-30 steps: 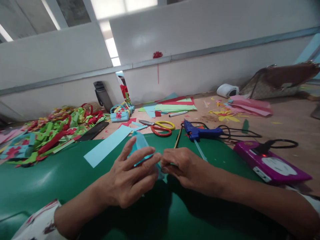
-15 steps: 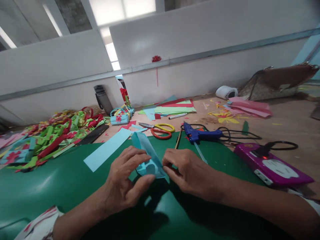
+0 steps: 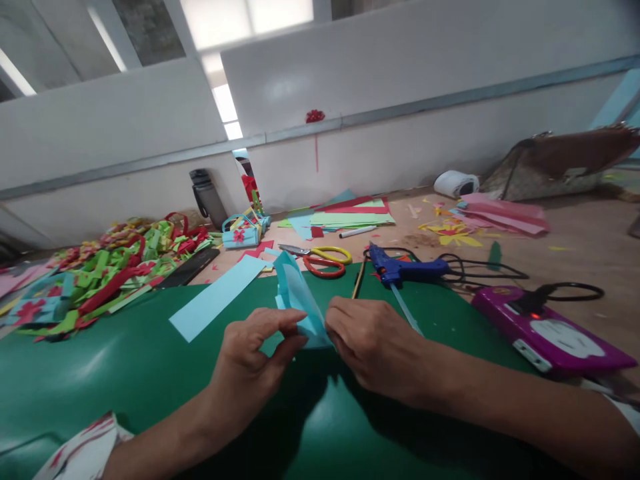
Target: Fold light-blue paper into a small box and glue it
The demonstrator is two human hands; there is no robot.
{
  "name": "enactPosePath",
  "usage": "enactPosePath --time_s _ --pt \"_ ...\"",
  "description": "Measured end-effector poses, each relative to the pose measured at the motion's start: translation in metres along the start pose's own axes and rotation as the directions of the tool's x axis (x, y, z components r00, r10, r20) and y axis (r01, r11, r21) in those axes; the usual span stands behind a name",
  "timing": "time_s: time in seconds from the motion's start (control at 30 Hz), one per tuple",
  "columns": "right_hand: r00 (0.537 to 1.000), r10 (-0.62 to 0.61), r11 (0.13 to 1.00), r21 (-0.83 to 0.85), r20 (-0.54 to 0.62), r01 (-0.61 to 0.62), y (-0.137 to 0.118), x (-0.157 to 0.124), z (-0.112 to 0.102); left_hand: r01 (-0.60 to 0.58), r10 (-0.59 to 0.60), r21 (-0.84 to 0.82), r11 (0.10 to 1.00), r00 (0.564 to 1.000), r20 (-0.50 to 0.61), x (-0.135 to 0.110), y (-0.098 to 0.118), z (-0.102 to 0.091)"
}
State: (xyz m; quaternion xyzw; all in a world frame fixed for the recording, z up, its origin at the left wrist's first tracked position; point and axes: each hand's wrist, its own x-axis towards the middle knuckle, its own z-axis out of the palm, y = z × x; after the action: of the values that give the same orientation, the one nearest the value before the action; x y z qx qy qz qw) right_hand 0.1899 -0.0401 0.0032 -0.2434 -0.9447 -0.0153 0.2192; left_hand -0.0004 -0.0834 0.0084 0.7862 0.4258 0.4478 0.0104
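Note:
A folded piece of light blue paper (image 3: 304, 297) stands between my hands above the green surface (image 3: 120, 373). My left hand (image 3: 265, 350) pinches its lower left edge between thumb and fingertips. On the other side, my right hand (image 3: 365, 337) is closed on the paper's right edge, its fingertips partly hidden behind the knuckles. Flat to the left lies a light blue paper strip (image 3: 219, 298). Just beyond the folded paper are scissors (image 3: 325, 260) with one yellow and one red handle. A blue glue gun (image 3: 407, 268) lies beyond my right hand, beside a thin stick (image 3: 359, 277).
A purple power strip (image 3: 553, 333) with a plugged-in black cable sits at the right. Paper scraps (image 3: 110, 273) pile up on the left near a dark phone (image 3: 189, 269). Behind stand a bottle (image 3: 209, 199), a small blue paper bag (image 3: 243, 235), coloured sheets (image 3: 353, 219) and a handbag (image 3: 555, 163).
My left thumb and fingers, spread around the paper before, have come together in a pinch on its edge. The folded paper has tilted and shifted slightly right.

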Motion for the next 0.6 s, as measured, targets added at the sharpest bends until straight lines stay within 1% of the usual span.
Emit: enactPosePath --time_s 0.1,0.23,0.37,0.47,0.6 --pt "0.995 -0.103 0.993 -0.06 -0.004 0.102 -0.001 0.001 0.0 0.037 -0.038 -0.034 0.999 0.998 -0.049 -0.001 0.002 0.001" --pt "0.983 -0.18 0.976 -0.132 -0.023 0.176 -0.001 0.003 0.001 -0.019 0.018 -0.07 0.997 1.0 -0.019 -0.002 0.001 0.003" --pt "0.976 -0.212 0.965 -0.169 -0.054 0.2 -0.001 0.003 0.003 -0.072 0.069 -0.09 0.993 0.997 -0.04 -0.004 -0.002 0.006" --pt "0.983 -0.172 0.982 -0.091 -0.064 0.166 -0.001 0.002 0.006 -0.076 0.073 -0.103 0.992 0.997 -0.036 -0.004 -0.001 0.006" --pt "0.997 -0.039 0.991 0.126 -0.065 0.047 0.001 0.0 0.011 0.029 -0.034 -0.13 0.991 0.999 -0.035 -0.005 0.002 0.007"
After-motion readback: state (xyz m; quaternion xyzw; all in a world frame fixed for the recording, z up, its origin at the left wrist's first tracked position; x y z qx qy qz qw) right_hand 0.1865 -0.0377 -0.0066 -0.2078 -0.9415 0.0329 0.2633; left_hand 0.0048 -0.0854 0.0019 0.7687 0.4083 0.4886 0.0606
